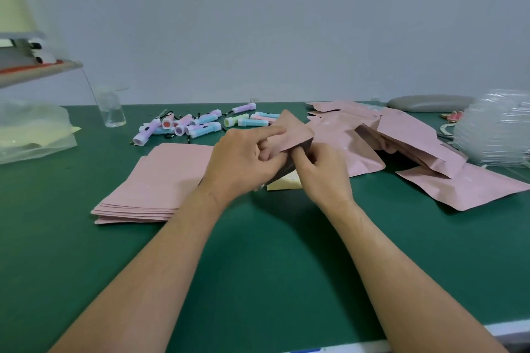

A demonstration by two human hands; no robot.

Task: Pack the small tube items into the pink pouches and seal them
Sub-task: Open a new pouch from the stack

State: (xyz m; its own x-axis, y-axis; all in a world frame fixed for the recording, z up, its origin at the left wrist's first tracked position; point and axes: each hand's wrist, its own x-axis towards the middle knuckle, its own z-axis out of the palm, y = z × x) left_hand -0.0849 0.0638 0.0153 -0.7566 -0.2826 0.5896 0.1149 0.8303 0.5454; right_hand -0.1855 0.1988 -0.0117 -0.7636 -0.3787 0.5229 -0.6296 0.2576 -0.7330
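The green table carries everything. On it, at about 2 o'clock from the hands, lies a loose pile of pink pouches, puffed and overlapping, so probably already filled. At 9 o'clock there is a neat stack of flat pink pouches, which I judge to be the empty ones.

The left hand and the right hand meet above the middle of the table. Both are closed on one pink pouch: the left fingers curl over its near edge, and the right thumb and fingers pinch it from below. The pouch is lifted off the table and tilted, with its far corner pointing to 12 o'clock. Whether a tube is inside, I cannot tell.

The small tubes wait in a scattered group at 11 o'clock, some touching each other.

The step looks like pressing the mouth closed. The risk is a seal that is only partly closed, if the fingers miss a part of the strip. Also, because the pouch is tilted, a tube inside could slide toward the mouth and block the closing.
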